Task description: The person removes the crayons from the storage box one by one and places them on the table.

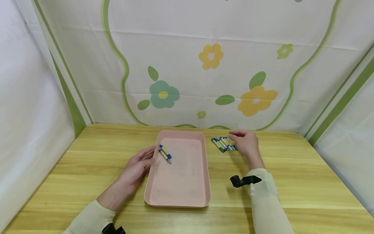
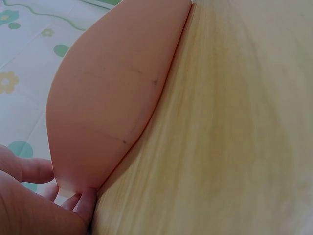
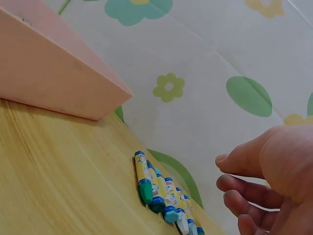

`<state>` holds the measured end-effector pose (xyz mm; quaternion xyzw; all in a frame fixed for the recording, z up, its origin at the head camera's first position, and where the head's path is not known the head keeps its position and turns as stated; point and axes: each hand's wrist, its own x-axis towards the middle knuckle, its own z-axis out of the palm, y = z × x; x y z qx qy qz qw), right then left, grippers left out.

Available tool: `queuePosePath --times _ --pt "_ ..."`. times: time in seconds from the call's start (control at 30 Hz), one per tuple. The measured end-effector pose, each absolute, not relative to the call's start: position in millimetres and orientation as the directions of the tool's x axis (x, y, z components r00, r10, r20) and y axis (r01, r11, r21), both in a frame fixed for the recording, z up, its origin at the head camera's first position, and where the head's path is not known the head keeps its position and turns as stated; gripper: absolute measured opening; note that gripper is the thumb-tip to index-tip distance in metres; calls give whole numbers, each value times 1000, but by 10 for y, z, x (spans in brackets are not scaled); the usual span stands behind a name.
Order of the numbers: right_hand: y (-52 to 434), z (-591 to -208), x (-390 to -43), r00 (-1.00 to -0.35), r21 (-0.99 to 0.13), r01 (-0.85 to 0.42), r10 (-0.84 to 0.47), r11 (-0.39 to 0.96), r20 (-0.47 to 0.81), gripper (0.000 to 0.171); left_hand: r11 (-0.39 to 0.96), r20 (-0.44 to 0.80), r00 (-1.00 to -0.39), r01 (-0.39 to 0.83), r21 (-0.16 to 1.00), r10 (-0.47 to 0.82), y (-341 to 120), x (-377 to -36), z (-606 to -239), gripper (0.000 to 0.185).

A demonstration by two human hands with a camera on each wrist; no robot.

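Two crayons [image 1: 165, 154] with yellow-and-blue wrappers lie side by side in the pink tray [image 1: 181, 198], near its left wall. My left hand [image 1: 135, 170] touches that wall from outside, its fingers and thumb loosely bent against the side and rim. To the right of the tray, a row of several crayons [image 1: 221, 144] lies on the table, green, blue and pale tips showing. Over the row's right end hovers my right hand [image 1: 246, 144]. In the right wrist view its thumb and loosely bent fingers [image 3: 249, 188] stand a little apart, with nothing visible between them.
The wooden table [image 1: 292, 185] ends at the back against a white cloth [image 1: 181, 58] printed with flowers. White cloth also hangs on the left and right sides. Each sleeve carries a black strap [image 1: 245, 180].
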<state>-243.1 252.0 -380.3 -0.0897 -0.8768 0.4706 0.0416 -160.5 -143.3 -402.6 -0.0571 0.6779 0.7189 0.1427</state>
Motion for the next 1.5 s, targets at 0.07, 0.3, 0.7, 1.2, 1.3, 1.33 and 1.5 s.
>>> queuePosePath --times 0.07,0.3,0.7,1.2,1.3,1.33,1.5 --pt "2513 -3785 -2432 -981 -829 102 193 550 7 38 -39 -276 -953 -283 958 129 -1433 -1603 -4026 59" --pt "2479 -3712 -2420 -983 -825 60 175 562 48 36 -41 -276 -952 -284 958 130 -1437 -1605 -4034 59" --pt "2392 -3649 -2393 -987 -819 20 142 574 76 37 -44 -275 -953 -282 958 131 -1439 -1607 -4032 59" --pt "2144 -3607 -2388 -994 -847 -10 87 531 67 34 -43 -272 -953 -280 959 133 -1430 -1593 -4016 59" --pt "2080 -3618 -2388 -995 -836 -34 63 548 81 34 -42 -273 -953 -281 959 131 -1431 -1595 -4019 59" --pt "2060 -3621 -2387 -995 -833 -43 55 551 87 34 -42 -273 -953 -281 959 130 -1432 -1596 -4021 59" --pt "1931 -3641 -2371 -993 -830 -76 29 553 111 30 -39 -276 -952 -283 958 130 -1435 -1600 -4023 59"
